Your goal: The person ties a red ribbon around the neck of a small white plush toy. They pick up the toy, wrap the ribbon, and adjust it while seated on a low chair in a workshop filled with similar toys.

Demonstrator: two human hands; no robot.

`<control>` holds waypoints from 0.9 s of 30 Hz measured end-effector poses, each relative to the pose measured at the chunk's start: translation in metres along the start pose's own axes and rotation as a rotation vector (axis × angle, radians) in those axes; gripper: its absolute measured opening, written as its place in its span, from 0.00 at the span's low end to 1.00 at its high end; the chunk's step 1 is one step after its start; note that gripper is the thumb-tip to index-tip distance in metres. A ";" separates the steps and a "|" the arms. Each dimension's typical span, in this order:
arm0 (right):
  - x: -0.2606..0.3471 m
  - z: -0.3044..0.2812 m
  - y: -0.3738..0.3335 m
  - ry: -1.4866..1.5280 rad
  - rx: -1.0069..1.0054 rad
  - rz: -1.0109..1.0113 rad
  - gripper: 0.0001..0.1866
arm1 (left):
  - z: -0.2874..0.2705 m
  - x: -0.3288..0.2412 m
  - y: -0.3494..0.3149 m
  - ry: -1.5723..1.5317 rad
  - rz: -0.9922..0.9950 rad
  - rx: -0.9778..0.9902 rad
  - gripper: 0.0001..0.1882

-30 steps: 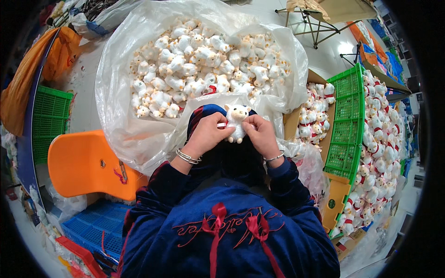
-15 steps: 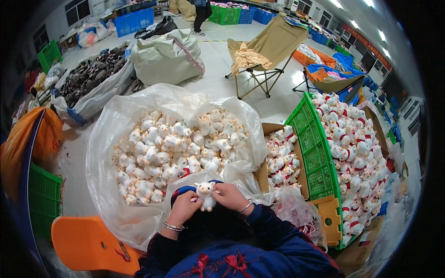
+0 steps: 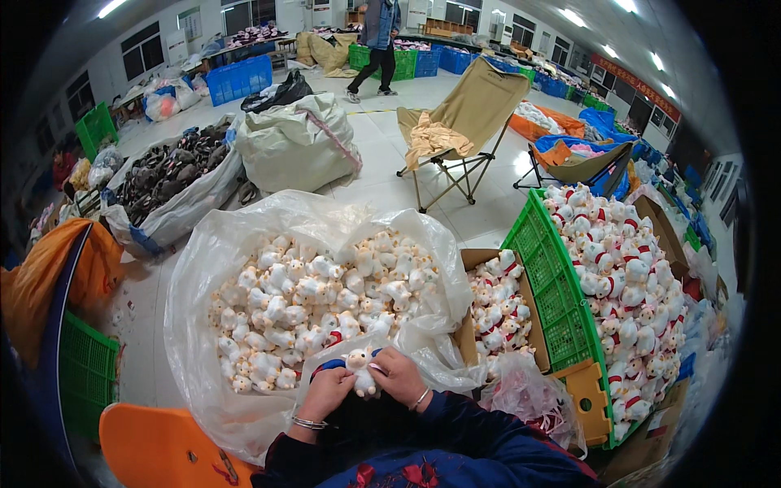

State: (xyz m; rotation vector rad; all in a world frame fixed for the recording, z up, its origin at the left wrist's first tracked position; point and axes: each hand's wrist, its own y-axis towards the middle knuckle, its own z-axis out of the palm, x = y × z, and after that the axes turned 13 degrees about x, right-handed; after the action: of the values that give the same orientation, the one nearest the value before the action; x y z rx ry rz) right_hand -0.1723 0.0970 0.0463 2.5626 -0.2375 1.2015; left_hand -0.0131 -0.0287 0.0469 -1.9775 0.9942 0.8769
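Between my two hands is a small white plush animal with short ears and stubby legs (image 3: 363, 382), held upright facing me above my lap. My left hand (image 3: 327, 394) pinches it at one side, and my right hand (image 3: 398, 377) grips the other side near the head. Just beyond lies a large clear plastic bag (image 3: 189, 317), spread wide and full of similar white plush toys (image 3: 285, 313). Red ribbon bows (image 3: 419, 473) rest on my dark blue clothing.
To the right, a cardboard box (image 3: 537, 329) and a green crate (image 3: 561, 285) hold plush toys with red neck ribbons (image 3: 622, 276). An orange chair (image 3: 154, 447) stands at lower left. Farther off are a folding chair (image 3: 468, 110), white sacks (image 3: 293, 142) and a walking person (image 3: 380, 49).
My view has tilted up, so the scene sits lower in the picture. Both hands keep hold of the plush toy. The person in the background has stepped to the right.
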 end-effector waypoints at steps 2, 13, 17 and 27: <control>-0.001 0.004 -0.001 0.068 -0.009 0.006 0.06 | -0.003 -0.001 0.000 0.031 -0.007 0.023 0.15; -0.009 0.022 0.007 0.091 0.023 -0.048 0.06 | -0.001 0.000 0.010 0.259 -0.088 -0.115 0.15; -0.021 0.023 0.017 0.018 0.079 -0.136 0.07 | 0.005 0.019 0.016 0.057 -0.053 -0.145 0.15; -0.027 0.027 0.018 0.039 0.134 -0.168 0.08 | -0.002 0.014 0.012 -0.052 0.016 -0.100 0.13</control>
State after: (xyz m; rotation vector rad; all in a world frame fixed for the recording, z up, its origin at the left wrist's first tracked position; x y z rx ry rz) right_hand -0.1745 0.0716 0.0130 2.6073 0.0685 1.2399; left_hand -0.0158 -0.0403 0.0326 -2.0213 0.9549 0.9992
